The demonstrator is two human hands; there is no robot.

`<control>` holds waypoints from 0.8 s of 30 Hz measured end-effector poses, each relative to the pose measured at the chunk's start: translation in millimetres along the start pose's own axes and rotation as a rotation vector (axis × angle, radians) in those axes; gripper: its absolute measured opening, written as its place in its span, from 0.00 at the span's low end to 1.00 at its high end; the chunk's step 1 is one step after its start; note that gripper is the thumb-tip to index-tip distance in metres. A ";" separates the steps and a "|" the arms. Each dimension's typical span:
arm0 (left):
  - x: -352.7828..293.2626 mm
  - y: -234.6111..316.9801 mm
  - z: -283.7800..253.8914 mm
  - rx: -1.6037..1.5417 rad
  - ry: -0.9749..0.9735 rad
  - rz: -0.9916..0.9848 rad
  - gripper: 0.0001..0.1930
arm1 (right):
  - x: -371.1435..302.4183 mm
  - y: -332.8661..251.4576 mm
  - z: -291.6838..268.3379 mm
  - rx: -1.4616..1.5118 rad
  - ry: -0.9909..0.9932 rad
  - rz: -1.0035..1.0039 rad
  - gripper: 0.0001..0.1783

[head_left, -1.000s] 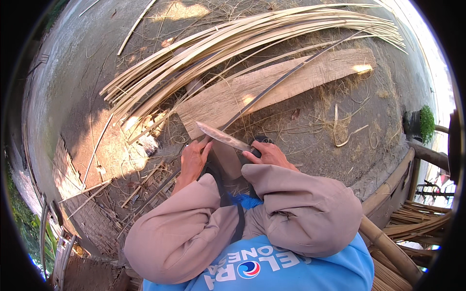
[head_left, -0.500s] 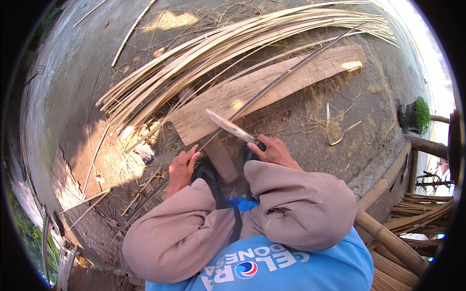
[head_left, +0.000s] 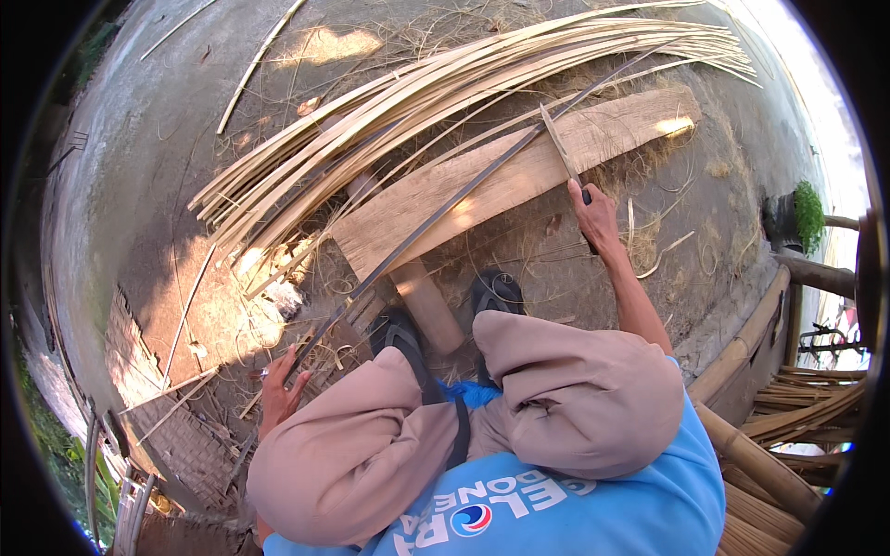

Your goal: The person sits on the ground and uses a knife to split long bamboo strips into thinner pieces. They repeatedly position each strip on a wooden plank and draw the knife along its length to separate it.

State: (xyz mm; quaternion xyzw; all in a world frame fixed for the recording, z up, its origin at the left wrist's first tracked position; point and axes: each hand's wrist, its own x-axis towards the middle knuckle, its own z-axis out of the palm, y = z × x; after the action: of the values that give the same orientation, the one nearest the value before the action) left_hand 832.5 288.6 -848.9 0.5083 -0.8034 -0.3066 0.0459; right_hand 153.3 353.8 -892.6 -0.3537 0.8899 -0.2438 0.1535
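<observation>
A long dark bamboo strip [head_left: 445, 216] runs slantwise over a pale wooden board [head_left: 501, 181]. Its near end passes through my left hand [head_left: 281, 394], whose fingers are closed around it beside my knee. A small white stick-like thing [head_left: 260, 373] shows at those fingers, too small to name surely. Farther out, my right hand [head_left: 596, 221] grips the dark handle of a knife [head_left: 559, 144]. The knife's blade points away from me, over the board, its tip close to the dark strip.
Beyond the board lies a large bundle of pale split bamboo strips [head_left: 408, 111]. A wooden piece [head_left: 426, 306] extends from under the board between my sandalled feet. At right are a bamboo pole [head_left: 751, 459], more stacked strips [head_left: 807, 408] and a potted plant [head_left: 807, 218].
My right hand has carried the knife away from my knees, out over the board, turning its blade forward. My left hand has drawn back toward the lower left along the strip.
</observation>
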 end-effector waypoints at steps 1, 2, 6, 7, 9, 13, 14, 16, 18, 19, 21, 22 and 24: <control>31.8 27.6 15.4 -0.163 -0.087 -0.070 0.31 | -7.8 -4.1 13.4 0.117 -0.019 0.061 0.36; 59.6 58.4 31.2 -0.209 -0.057 -0.088 0.28 | -18.4 -9.8 22.8 0.226 -0.038 0.126 0.36; 119.4 100.8 59.8 -0.196 -0.047 -0.110 0.20 | -75.7 -57.0 41.2 0.235 -0.166 0.051 0.35; 121.9 99.1 64.7 -0.189 -0.017 -0.071 0.19 | -93.7 -72.9 39.6 0.213 -0.299 0.006 0.33; 117.7 95.8 73.0 -0.171 0.051 -0.016 0.17 | -132.4 -86.4 64.1 0.137 -0.421 -0.231 0.31; 99.1 68.3 50.7 -0.342 -0.154 -0.136 0.19 | -138.4 -79.8 62.6 0.118 -0.350 -0.260 0.29; 88.3 54.8 38.5 -0.317 -0.221 -0.166 0.20 | -110.6 -58.5 47.3 0.129 -0.275 -0.101 0.30; 72.5 32.3 16.0 -0.253 -0.317 -0.235 0.20 | -45.8 -9.7 16.9 0.129 -0.135 0.045 0.31; 59.1 31.8 4.8 -0.203 -0.350 -0.348 0.19 | -26.1 -20.4 25.4 0.214 -0.171 0.125 0.32; 69.0 37.7 5.8 -0.201 -0.346 -0.373 0.19 | -13.7 -30.4 14.5 0.241 -0.156 0.152 0.33; 65.1 24.8 8.1 -0.289 -0.262 -0.212 0.18 | -47.1 -56.0 21.2 0.121 -0.217 -0.025 0.34; 59.2 24.2 0.9 -0.316 -0.229 -0.191 0.18 | -62.3 -63.4 29.1 0.070 -0.263 -0.106 0.35; 34.7 3.7 -19.2 -0.357 -0.245 -0.285 0.18 | -60.1 -51.5 33.8 0.064 -0.194 -0.116 0.36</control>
State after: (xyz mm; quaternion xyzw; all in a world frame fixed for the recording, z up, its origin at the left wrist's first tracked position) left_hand 820.3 251.8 -839.7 0.5591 -0.6565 -0.5063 -0.0065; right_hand 239.2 352.6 -886.7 -0.4213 0.8408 -0.2450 0.2356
